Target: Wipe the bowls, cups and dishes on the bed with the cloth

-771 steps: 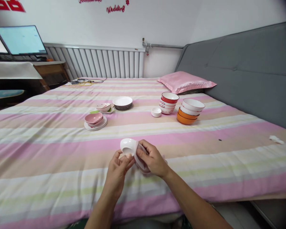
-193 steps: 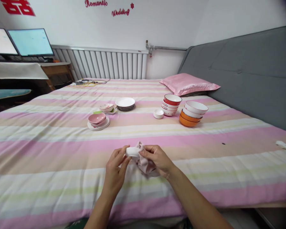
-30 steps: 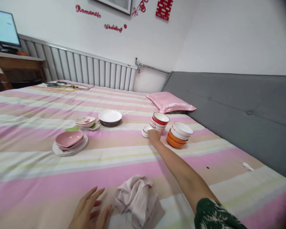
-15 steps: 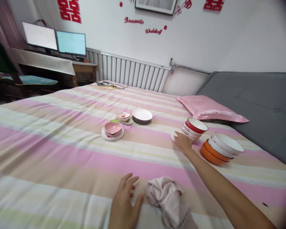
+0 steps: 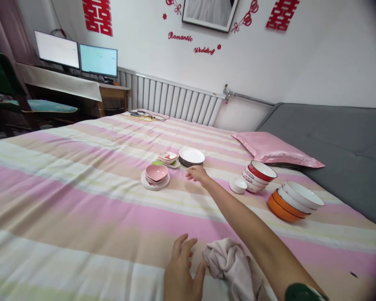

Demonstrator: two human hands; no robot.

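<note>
My right hand [image 5: 197,173] reaches out over the bed, fingers stretched to the left with nothing seen in them. It is just in front of the stack of white plates [image 5: 191,155]. To its left, pink heart-shaped bowls [image 5: 156,172] sit on small white plates [image 5: 156,184], with small patterned dishes [image 5: 168,156] behind them. My left hand [image 5: 183,271] is open in the foreground, fingers spread, beside a crumpled light pink cloth [image 5: 230,263]. On the right are a stack of small white dishes [image 5: 238,185], red-and-white bowls [image 5: 259,175] and larger orange and white bowls [image 5: 294,200].
A striped sheet [image 5: 113,200] with creases covers the bed. Behind the bowls lie a pink pillow [image 5: 272,148] and the grey headboard [image 5: 338,138]. Cables [image 5: 147,116] rest at the far edge, near the radiator [image 5: 172,98]. Two monitors [image 5: 98,59] stand on a desk at left.
My right hand has left the small white dishes and moved left, near the plate stack. The small white dishes now show fully. My left hand stays open beside the cloth; the view has shifted slightly.
</note>
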